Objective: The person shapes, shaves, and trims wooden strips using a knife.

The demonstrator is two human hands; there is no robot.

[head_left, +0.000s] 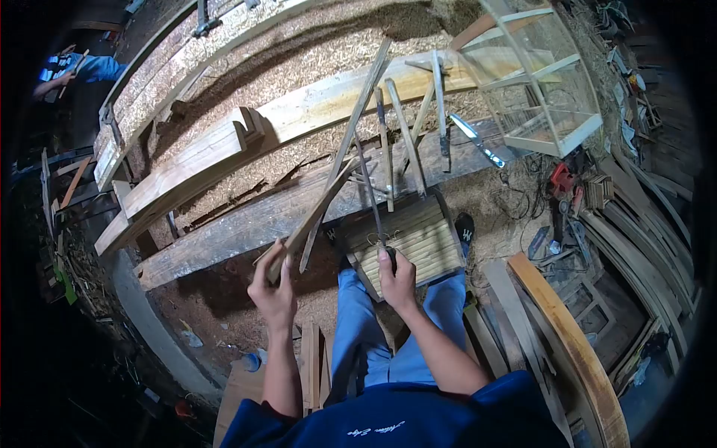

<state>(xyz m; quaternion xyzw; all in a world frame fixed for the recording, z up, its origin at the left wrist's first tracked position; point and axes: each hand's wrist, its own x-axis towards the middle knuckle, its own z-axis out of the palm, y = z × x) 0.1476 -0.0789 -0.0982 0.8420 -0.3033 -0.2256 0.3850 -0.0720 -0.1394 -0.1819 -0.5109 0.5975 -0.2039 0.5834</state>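
My left hand (273,293) is closed round the lower end of a wooden strip (319,214), which slants up to the right. In my right hand (397,279) is the dark handle of a long thin tool (370,196), its shaft pointing up and away. Beneath my right hand, a slatted wooden panel (426,250) rests across my lap. The tips of the strip and the tool's shaft lie near each other over the bench plank (216,245); whether they touch I cannot tell.
Several loose sticks (404,131) and a shiny blade-like tool (476,139) lie on the bench ahead. A mesh-sided frame (579,133) stands at the right, with a red power tool (562,179) below it. Another person (84,69) is at the far upper left.
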